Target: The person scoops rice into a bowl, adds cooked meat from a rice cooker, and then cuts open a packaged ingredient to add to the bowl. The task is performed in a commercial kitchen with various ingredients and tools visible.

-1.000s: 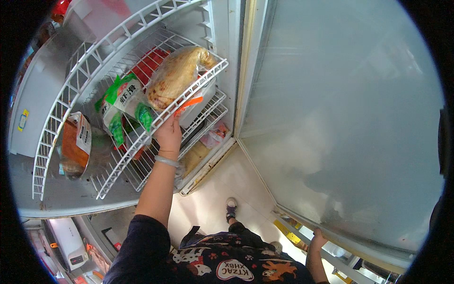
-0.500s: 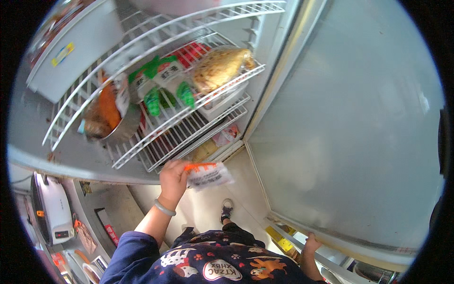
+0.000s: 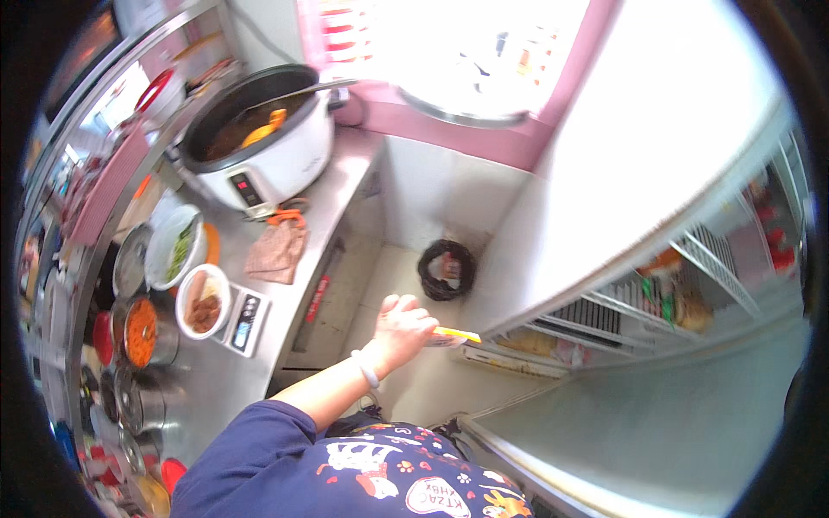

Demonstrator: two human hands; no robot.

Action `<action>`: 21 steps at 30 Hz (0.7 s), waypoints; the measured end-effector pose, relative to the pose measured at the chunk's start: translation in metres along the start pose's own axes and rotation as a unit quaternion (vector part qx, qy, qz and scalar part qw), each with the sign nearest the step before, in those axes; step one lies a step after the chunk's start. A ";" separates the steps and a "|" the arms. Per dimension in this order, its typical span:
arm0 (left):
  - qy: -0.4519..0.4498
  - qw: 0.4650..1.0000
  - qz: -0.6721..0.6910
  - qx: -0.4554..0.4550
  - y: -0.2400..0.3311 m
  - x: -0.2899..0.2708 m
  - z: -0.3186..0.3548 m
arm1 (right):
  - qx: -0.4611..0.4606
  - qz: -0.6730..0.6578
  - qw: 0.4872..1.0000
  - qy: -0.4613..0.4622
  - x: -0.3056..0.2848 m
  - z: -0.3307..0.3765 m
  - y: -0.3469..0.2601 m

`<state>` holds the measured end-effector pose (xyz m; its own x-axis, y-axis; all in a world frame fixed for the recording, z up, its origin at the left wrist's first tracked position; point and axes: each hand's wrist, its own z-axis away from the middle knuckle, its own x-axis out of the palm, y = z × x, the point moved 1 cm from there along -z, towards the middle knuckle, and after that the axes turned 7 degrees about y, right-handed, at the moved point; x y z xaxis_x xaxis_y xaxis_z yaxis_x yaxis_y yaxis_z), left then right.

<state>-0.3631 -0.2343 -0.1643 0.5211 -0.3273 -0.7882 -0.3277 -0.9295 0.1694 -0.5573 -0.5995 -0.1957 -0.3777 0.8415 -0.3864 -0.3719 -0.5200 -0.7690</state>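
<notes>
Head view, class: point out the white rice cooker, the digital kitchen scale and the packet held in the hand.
white rice cooker point(image 3: 285, 160), head view, on its white side wall.
digital kitchen scale point(image 3: 244, 321), head view, on its display panel.
packet point(image 3: 456, 334), head view, on its orange edge jutting past the left hand point(image 3: 401, 328).

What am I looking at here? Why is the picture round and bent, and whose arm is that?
There is no machine: a person wears a wide fisheye camera on the head, looking down, which bends straight edges. The arm is the person's own left hand, its fingers closed on a small packet with an orange strip. The right hand is out of view. To the right stands an open fridge with wire shelves. To the left, a steel counter carries a big cooker, a cloth, a scale and bowls of food. A dark bin sits on the floor.
</notes>
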 end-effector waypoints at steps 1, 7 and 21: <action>0.041 0.999 0.011 0.007 -0.010 -0.007 0.002 | -0.077 0.000 0.996 0.046 0.010 -0.024 -0.039; 0.082 0.994 0.016 0.068 -0.060 -0.022 -0.034 | -0.483 0.354 0.770 0.218 0.084 -0.197 -0.276; -0.083 0.905 0.182 -0.375 -0.179 0.040 0.017 | -0.304 0.528 0.776 0.165 0.095 -0.510 -0.314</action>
<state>-0.2971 -0.0785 -0.2359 0.3411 -0.6627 -0.6667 0.2056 -0.6395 0.7408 -0.0438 -0.2817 -0.2504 0.0754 0.0371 -0.9965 0.5036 -0.8639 0.0059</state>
